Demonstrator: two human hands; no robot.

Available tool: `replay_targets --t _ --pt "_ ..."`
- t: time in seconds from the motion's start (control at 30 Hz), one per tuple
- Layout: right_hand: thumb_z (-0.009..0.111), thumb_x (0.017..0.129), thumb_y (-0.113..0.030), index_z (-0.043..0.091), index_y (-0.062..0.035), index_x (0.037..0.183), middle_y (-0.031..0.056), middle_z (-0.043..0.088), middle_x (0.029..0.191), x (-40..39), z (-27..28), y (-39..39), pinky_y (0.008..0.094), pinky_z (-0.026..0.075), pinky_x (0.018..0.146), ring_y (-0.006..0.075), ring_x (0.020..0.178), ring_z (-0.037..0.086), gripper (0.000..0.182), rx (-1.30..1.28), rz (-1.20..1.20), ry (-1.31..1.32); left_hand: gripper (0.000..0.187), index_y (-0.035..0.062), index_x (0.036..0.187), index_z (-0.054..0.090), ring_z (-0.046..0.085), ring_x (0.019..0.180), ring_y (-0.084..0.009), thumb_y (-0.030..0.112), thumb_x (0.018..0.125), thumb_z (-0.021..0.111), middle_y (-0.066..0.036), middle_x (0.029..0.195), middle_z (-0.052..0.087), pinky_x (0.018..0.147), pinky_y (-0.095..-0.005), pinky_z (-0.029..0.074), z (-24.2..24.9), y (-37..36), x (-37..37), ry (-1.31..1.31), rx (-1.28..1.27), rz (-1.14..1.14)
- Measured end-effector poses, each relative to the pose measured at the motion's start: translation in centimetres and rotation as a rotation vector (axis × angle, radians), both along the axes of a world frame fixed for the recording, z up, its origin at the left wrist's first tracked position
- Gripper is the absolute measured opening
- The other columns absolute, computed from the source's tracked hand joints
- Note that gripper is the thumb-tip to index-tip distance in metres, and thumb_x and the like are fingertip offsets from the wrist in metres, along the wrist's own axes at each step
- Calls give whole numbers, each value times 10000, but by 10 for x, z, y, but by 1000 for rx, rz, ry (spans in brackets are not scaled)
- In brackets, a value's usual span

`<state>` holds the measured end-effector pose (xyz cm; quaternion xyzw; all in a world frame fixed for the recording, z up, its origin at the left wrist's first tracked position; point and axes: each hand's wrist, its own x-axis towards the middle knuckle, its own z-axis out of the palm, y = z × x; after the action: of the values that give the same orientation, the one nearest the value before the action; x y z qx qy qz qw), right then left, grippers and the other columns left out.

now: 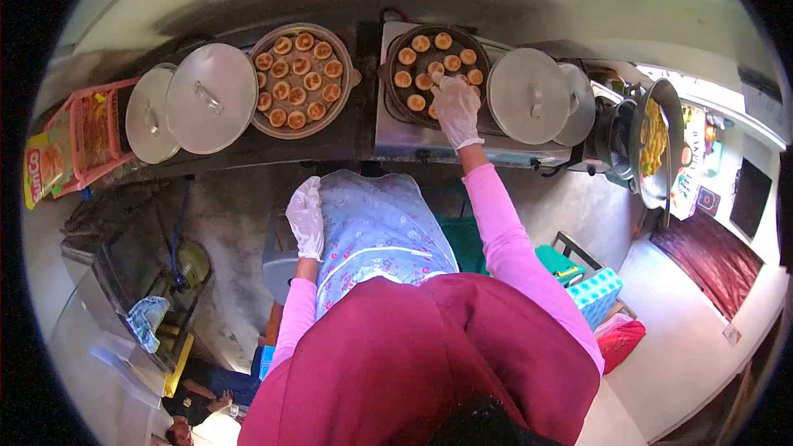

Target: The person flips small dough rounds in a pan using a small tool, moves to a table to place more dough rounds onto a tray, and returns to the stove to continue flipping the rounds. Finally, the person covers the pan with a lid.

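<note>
My right hand, in a clear plastic glove, reaches over the dark round pan on the stove. Its fingertips are down among the small browned round cakes, bent together at one of them; what they grip is hidden. My left hand, gloved too, hangs beside the blue flowered apron, below the counter edge. Its fingers are covered by the loose glove, so their pose is unclear. To the left, a second round pan holds many browned cakes in rings.
Metal lids lie left of the left pan, others right of the stove. A pink basket stands far left. At the right is a wok with yellow food. Another person is at lower left.
</note>
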<state>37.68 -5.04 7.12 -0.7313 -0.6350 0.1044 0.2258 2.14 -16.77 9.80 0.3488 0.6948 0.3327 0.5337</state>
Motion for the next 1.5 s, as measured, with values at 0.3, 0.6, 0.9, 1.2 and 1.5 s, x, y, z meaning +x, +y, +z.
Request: replay_targets --t 0.3,0.6,0.9,1.2,1.5 --pt "610 915 -247 714 -39 1107 161 729 1019 -9 25 -6 408 516 887 338 1010 680 302 -123 -166 -49 272 -30 1216 669 646 1007 -134 132 1014 585 -77 1146 712 889 -270 509 0 -1 -3 82 41 -82" --pt "650 848 -174 698 -60 1106 155 697 1004 8 5 20 431 520 822 342 972 659 286 83 -76 -17 266 -23 1210 673 638 987 -110 136 1012 593 -63 1124 710 867 -253 510 6 0 -3 -5 8 -23" --pt "636 868 -169 705 -57 1030 139 705 971 24 12 21 450 514 787 327 955 658 209 127 -161 -70 270 -40 1229 653 663 1053 -150 98 1014 565 -103 1178 704 921 -261 508 0 -8 -3 -61 -70 43" --pt "620 891 -192 709 -44 1017 161 711 985 40 16 10 441 518 833 347 975 665 214 85 -220 -89 278 -31 1244 645 660 1073 -156 108 1014 574 -96 1206 693 894 -258 517 -2 -5 -4 0 -39 -32" --pt "616 914 -250 713 -36 1051 169 716 1013 61 10 -20 439 513 851 361 945 675 272 75 -319 -102 283 -18 1240 653 652 1039 -138 138 1012 588 -79 1180 698 882 -259 513 0 5 7 -21 -116 -19"
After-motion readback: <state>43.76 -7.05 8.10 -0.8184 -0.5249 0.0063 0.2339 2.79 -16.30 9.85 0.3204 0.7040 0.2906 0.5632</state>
